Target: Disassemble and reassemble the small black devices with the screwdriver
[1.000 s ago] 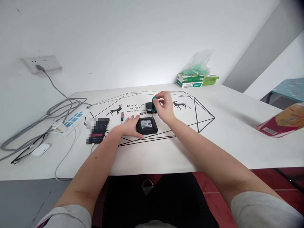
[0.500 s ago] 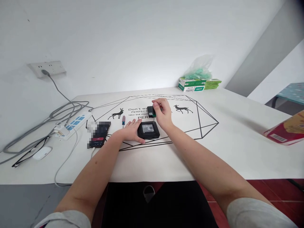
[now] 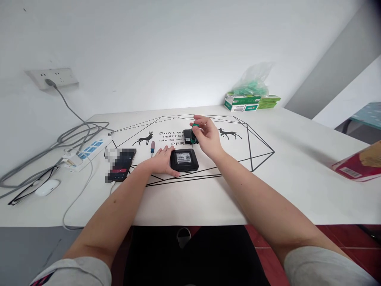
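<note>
A black, square, flat device [image 3: 184, 160] with a white printed label lies on the table. My left hand [image 3: 162, 161] rests flat against its left side, fingers spread and thumb along the near left corner. In my right hand [image 3: 208, 137] is a screwdriver [image 3: 195, 134] with a green and black handle, pinched between thumb and fingers. Its shaft points down to the device's far right corner; I cannot make out a screw there. Just behind sits another black piece [image 3: 187, 137] with a small white label, partly covered by the screwdriver and my right hand.
Left of my left hand lies a second screwdriver [image 3: 152, 147], near a phone [image 3: 123, 166] on a cable. Further left are a power strip [image 3: 89, 153], glasses [image 3: 32, 186] and a white case [image 3: 47, 187]. Green boxes [image 3: 242, 99] stand at the back; a red package [image 3: 354, 169] is at right.
My right fingers have loosened and spread around the screwdriver, showing more of its green handle. My left hand stays against the device. The whole view has shifted slightly.
</note>
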`<state>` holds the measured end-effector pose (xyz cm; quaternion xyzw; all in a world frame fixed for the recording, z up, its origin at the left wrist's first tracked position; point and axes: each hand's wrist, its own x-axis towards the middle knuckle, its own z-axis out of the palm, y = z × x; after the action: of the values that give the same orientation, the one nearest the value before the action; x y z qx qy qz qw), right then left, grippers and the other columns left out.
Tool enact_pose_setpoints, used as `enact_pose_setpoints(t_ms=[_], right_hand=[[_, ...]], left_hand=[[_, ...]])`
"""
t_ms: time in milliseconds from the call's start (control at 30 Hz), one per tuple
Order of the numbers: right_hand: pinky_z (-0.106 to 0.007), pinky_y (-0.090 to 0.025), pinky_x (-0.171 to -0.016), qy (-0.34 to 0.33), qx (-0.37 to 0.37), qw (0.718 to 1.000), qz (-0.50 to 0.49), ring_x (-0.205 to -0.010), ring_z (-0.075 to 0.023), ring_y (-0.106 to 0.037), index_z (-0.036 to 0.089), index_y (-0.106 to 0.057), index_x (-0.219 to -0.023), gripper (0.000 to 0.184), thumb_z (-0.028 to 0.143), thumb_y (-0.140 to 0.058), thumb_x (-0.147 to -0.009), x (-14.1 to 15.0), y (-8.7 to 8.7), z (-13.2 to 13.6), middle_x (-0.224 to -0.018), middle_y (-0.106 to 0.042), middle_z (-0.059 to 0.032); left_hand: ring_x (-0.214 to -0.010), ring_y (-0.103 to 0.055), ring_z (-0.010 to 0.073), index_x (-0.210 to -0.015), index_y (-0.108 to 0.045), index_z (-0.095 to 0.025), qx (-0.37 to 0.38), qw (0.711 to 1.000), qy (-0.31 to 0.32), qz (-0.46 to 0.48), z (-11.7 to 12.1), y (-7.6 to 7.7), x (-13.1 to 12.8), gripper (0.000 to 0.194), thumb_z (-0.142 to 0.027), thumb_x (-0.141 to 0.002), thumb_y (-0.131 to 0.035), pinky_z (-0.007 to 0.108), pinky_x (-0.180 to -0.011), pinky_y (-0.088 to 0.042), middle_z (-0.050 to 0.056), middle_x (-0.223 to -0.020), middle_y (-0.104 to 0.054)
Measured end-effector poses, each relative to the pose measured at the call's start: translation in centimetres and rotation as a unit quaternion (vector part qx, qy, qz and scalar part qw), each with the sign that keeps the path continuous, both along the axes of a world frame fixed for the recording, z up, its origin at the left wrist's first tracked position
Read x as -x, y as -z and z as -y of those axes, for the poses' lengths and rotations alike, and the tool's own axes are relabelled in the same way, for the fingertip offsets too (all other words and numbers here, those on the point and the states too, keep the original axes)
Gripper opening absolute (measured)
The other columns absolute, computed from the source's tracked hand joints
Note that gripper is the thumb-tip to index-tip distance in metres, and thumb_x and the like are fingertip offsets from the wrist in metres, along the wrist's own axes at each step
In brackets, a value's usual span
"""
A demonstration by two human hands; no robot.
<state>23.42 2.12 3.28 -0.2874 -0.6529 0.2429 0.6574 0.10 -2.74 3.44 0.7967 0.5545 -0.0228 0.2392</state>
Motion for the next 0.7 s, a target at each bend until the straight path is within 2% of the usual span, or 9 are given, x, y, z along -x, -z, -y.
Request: enact_pose_setpoints(t_ms=[67, 133, 233, 367, 567, 700], right_hand=[[-0.046, -0.066, -0.089, -0.034, 0.034, 0.999, -0.023, -0.104, -0.0219, -0.076, 0.031, -0.060, -0.110, 0.031, 0.054, -0.075, -0.096, 0.17, 0.19, 0.02, -0.143, -0.070, -0.0077], [-0.043, -0.065, -0.084, -0.031, 0.048, 0.998, -0.026, -0.097, -0.0203, -0.075, 0.031, -0.058, -0.110, 0.034, 0.052, -0.080, -0.093, 0.28, 0.23, 0.18, -0.133, -0.075, -0.0059], [-0.040, -0.061, -0.081, 0.023, 0.036, 0.999, -0.010, -0.092, -0.0190, -0.071, 0.030, -0.059, -0.105, 0.034, 0.048, -0.083, -0.089, 0.27, 0.10, 0.42, -0.113, -0.077, -0.0021], [-0.039, -0.058, -0.082, 0.087, 0.002, 0.996, 0.003, -0.085, -0.0173, -0.066, 0.028, -0.059, -0.100, 0.033, 0.045, -0.085, -0.087, 0.07, 0.05, 0.47, -0.098, -0.071, 0.0014], [-0.036, -0.055, -0.075, 0.112, -0.026, 0.993, -0.013, -0.090, -0.0176, -0.064, 0.028, -0.061, -0.102, 0.025, 0.045, -0.079, -0.093, -0.19, 0.46, 0.05, -0.104, -0.065, -0.0010], [-0.037, -0.057, -0.079, 0.105, -0.014, 0.994, -0.018, -0.093, -0.0191, -0.065, 0.028, -0.063, -0.100, 0.021, 0.042, -0.078, -0.093, -0.39, 0.36, -0.13, -0.101, -0.068, -0.0012]], left_hand=[[-0.172, -0.006, 0.0529, -0.178, -0.015, -0.020, -0.007, 1.000, 0.006, 0.006, 0.03, 0.05, -0.05, 0.151, -0.084, -0.059, -0.083, 0.067, -0.138, -0.016, 0.021, -0.188, -0.011], [-0.172, -0.006, 0.0531, -0.177, -0.017, -0.023, -0.015, 1.000, 0.010, 0.016, 0.08, 0.14, -0.15, 0.147, -0.084, -0.060, -0.083, 0.069, -0.138, -0.016, 0.020, -0.188, -0.015], [-0.172, -0.005, 0.0519, -0.177, -0.016, -0.024, -0.018, 0.999, 0.018, 0.023, 0.21, 0.25, -0.45, 0.144, -0.085, -0.062, -0.080, 0.068, -0.139, -0.014, 0.018, -0.188, -0.016], [-0.173, -0.002, 0.0506, -0.178, -0.014, -0.019, -0.011, 1.000, 0.024, 0.014, 0.35, 0.30, -0.89, 0.148, -0.085, -0.063, -0.078, 0.065, -0.140, -0.013, 0.018, -0.189, -0.010], [-0.173, 0.004, 0.0480, -0.180, -0.003, -0.015, -0.006, 1.000, 0.027, -0.004, 0.44, 0.29, -0.71, 0.154, -0.089, -0.065, -0.075, 0.062, -0.141, -0.011, 0.019, -0.189, 0.000], [-0.174, 0.009, 0.0417, -0.178, 0.003, -0.003, -0.004, 0.999, 0.033, -0.038, 0.21, 0.58, -0.38, 0.161, -0.096, -0.066, -0.067, 0.054, -0.142, -0.005, 0.025, -0.186, 0.009]])
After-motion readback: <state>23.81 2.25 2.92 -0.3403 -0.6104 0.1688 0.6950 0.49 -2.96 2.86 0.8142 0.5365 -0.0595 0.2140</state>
